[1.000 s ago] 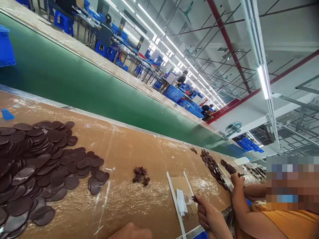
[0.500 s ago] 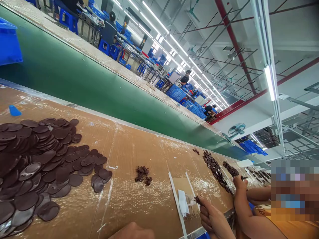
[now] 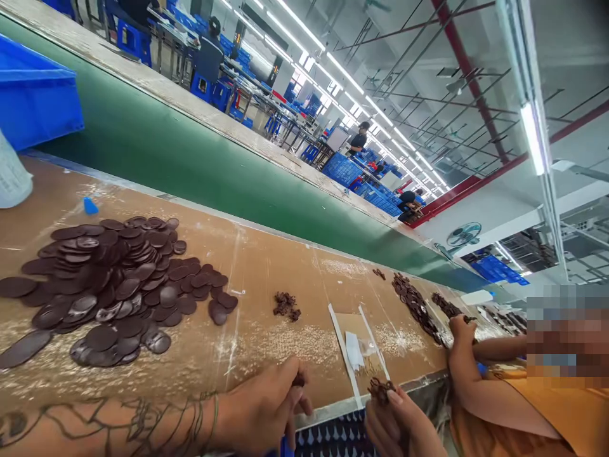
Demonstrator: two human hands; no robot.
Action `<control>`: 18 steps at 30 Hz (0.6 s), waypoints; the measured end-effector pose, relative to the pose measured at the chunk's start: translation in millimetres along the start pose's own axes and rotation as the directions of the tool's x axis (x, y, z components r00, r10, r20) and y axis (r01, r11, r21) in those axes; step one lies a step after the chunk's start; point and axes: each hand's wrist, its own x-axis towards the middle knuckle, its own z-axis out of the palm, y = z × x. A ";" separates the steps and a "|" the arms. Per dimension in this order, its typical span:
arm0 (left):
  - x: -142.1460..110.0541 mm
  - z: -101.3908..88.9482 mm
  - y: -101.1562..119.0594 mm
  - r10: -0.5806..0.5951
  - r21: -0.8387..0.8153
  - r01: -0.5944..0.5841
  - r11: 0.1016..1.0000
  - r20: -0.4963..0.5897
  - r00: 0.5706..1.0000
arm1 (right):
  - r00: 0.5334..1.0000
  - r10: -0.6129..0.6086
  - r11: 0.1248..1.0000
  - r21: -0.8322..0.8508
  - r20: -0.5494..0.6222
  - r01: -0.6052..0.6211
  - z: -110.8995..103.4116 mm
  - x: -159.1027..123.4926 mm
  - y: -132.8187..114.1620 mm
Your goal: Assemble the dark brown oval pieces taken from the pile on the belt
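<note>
My left hand (image 3: 266,409), with a tattooed forearm, rests at the near edge of the brown table (image 3: 266,266). Its fingertips are pinched on a small dark brown piece (image 3: 299,379). My right hand (image 3: 399,425) is just off the table edge, fingers curled around a dark brown scrap cluster (image 3: 380,388). A large pile of dark brown oval discs (image 3: 118,279) lies to the left. A small heap of brown scraps (image 3: 285,306) sits mid-table, beyond my left hand.
White strips and a paper slip (image 3: 354,349) lie between my hands. A co-worker in orange has a hand (image 3: 459,330) by more brown pieces (image 3: 413,308). Behind run a green conveyor belt (image 3: 190,171), a blue crate (image 3: 33,95) and a white container (image 3: 9,181).
The view has tipped down and left. My left hand and forearm have come into sight, pinching a small piece. My right hand has dropped below the table edge with its scrap.
</note>
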 end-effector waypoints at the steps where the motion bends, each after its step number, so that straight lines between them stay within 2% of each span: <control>1: -2.2 -0.2 1.9 -0.005 -0.017 0.005 1.000 0.009 1.000 | 0.999 0.010 0.999 0.042 0.045 -0.012 7.1 -6.9 5.0; 4: -7.4 -2.7 9.0 0.014 0.054 -0.014 0.998 -0.007 1.000 | 0.990 0.025 0.987 0.153 0.139 -0.046 25.3 -26.6 11.1; 7: -14.7 -7.0 21.9 0.089 0.183 -0.081 0.980 -0.034 0.995 | 0.986 0.011 0.983 0.179 0.164 -0.041 34.6 -40.6 9.6; 11: -26.3 -8.9 33.8 0.028 0.141 -0.029 0.990 0.009 1.000 | 0.972 -0.008 0.985 0.171 0.234 -0.033 32.0 -46.4 9.1; 15: -27.6 -3.6 24.2 0.073 0.109 -0.070 0.992 -0.022 0.997 | 0.959 0.014 0.981 0.182 0.282 -0.068 29.2 -47.0 9.9; 18: -21.9 1.9 9.5 0.089 0.042 -0.086 0.995 -0.070 0.994 | 0.959 0.026 0.983 0.165 0.281 -0.075 35.5 -51.0 8.7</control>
